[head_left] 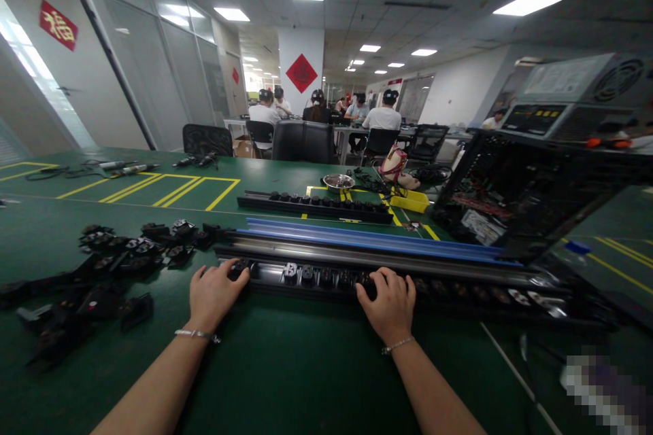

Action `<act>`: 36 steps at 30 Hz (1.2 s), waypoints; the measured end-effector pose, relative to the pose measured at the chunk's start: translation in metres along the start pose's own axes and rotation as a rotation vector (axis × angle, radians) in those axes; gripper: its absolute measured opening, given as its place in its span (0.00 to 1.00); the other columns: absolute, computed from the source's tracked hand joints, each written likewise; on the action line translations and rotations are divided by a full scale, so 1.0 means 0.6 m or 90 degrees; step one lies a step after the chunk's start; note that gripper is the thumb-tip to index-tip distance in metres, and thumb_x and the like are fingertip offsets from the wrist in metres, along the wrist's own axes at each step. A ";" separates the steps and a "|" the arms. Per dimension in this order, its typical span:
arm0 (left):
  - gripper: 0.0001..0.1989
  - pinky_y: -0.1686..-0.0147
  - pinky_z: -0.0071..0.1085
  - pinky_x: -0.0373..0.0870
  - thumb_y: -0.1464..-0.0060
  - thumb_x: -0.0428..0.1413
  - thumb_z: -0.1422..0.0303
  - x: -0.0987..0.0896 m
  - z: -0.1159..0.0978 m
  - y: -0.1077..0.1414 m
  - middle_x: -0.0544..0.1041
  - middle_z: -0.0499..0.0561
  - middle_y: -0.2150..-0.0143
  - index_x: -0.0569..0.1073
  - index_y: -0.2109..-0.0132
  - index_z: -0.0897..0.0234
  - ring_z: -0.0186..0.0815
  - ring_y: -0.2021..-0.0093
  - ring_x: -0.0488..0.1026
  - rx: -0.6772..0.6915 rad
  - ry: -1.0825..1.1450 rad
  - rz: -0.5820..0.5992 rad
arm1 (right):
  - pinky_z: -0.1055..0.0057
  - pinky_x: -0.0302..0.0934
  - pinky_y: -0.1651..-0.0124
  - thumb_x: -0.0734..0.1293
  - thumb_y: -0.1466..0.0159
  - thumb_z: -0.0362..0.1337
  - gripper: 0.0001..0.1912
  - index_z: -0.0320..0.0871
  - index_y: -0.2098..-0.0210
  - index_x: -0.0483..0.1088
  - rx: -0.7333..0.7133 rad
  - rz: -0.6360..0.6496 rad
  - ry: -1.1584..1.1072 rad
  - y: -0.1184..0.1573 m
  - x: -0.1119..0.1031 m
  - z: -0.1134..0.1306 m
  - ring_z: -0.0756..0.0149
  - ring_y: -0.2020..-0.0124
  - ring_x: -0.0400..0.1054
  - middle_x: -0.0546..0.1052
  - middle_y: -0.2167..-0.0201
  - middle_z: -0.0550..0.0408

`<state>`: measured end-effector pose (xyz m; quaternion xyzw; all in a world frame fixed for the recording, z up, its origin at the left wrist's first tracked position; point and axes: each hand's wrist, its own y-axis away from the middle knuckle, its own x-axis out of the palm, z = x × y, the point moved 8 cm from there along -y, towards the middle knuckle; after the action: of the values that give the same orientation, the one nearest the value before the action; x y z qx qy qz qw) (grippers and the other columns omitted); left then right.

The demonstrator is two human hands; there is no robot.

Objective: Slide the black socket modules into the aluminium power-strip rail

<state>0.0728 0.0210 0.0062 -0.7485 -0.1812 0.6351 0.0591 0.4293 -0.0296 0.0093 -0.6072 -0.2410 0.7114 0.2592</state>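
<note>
Both my hands work along a black rail (pixel 306 293) that lies crosswise on the green table (pixel 286 367) in front of me. My left hand (pixel 211 296), half curled, has its thumb and fingertips around a dark piece at the rail's left end; my right hand (pixel 390 302), also loosely bent, reaches over another farther along, though I cannot tell how firmly either grips. By my judgement the job is partly done: a row of sockets (pixel 307 274) sits in the channel between my hands, while a gap remains beside my left fingers and a heap of loose parts (pixel 105 262) lies to the left. A second rail (pixel 311 205) behind, beyond a blue strip (pixel 367 238), also carries a row of pieces. The one character I can read is "福", gold on a red sign (pixel 58 25) at left; the pillar's red diamond (pixel 301 73) is too dim to read, and the label on the metal box (pixel 556 78) at right is too small.
</note>
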 end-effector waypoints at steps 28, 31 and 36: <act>0.26 0.64 0.35 0.65 0.51 0.44 0.50 -0.001 0.034 -0.004 0.76 0.57 0.61 0.72 0.51 0.58 0.45 0.61 0.72 -0.099 0.024 0.052 | 0.54 0.40 0.43 0.61 0.43 0.48 0.14 0.44 0.66 0.69 0.004 -0.001 -0.009 -0.001 -0.003 0.001 0.59 0.58 0.62 0.71 0.59 0.51; 0.27 0.65 0.35 0.65 0.51 0.43 0.50 0.000 0.037 -0.003 0.75 0.57 0.60 0.71 0.50 0.57 0.45 0.61 0.72 -0.112 0.024 0.064 | 0.54 0.39 0.43 0.62 0.44 0.48 0.14 0.44 0.65 0.69 0.008 0.006 -0.009 0.000 -0.002 0.000 0.60 0.58 0.62 0.71 0.59 0.51; 0.27 0.65 0.35 0.65 0.50 0.43 0.50 -0.003 0.038 -0.003 0.75 0.57 0.60 0.70 0.49 0.57 0.45 0.61 0.72 -0.115 0.017 0.060 | 0.54 0.39 0.43 0.62 0.44 0.48 0.15 0.44 0.65 0.69 0.008 0.006 -0.007 0.000 -0.001 0.000 0.60 0.58 0.62 0.70 0.59 0.51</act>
<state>0.0502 0.0189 0.0040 -0.7668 -0.2015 0.6084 -0.0358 0.4293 -0.0298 0.0097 -0.6029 -0.2349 0.7174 0.2583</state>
